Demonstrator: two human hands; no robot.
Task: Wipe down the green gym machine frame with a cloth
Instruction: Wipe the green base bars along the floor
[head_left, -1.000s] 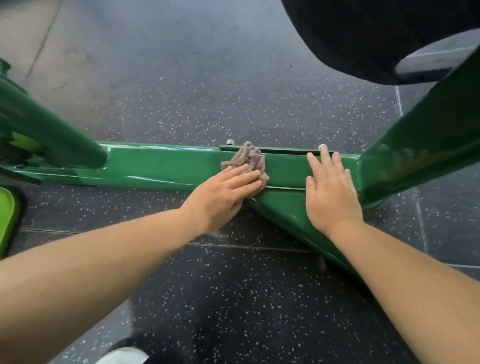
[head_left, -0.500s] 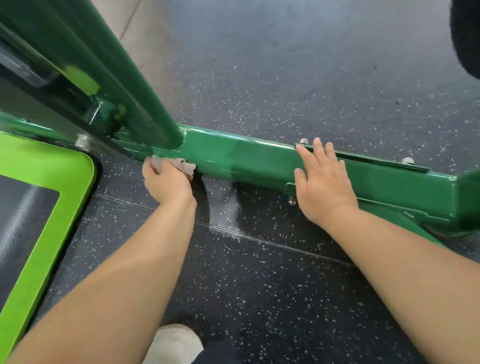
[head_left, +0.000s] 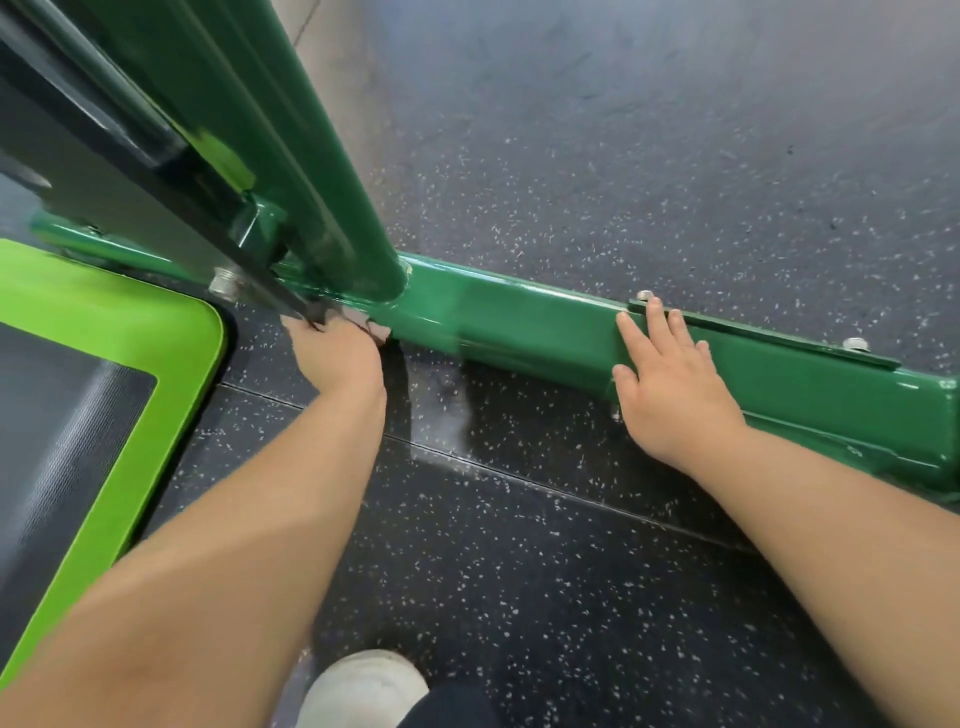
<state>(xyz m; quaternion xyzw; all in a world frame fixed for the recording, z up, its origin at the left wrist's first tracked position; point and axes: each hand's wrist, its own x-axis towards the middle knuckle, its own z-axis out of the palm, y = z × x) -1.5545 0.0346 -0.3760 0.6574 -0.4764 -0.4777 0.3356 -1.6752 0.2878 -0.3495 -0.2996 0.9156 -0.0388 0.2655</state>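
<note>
A green floor beam (head_left: 524, 327) of the gym machine frame runs from the left to the right edge, with a slanted green post (head_left: 291, 156) rising from it at upper left. My left hand (head_left: 335, 353) grips a grey-brown cloth (head_left: 363, 321) against the beam right below the post's foot; most of the cloth is hidden under the hand. My right hand (head_left: 670, 384) lies flat with fingers spread on the beam further right, fingertips near a bolt (head_left: 644, 295).
A lime-green bordered black platform (head_left: 130, 395) lies at the left. Dark speckled rubber floor (head_left: 571, 545) surrounds the frame. A dark bar and a bolt (head_left: 224, 283) sit beside the post. My white shoe (head_left: 363, 686) shows at the bottom.
My left hand slid the cloth leftward along the beam from the middle to the post's foot. My right hand kept its place on the beam. The view swung left and closer.
</note>
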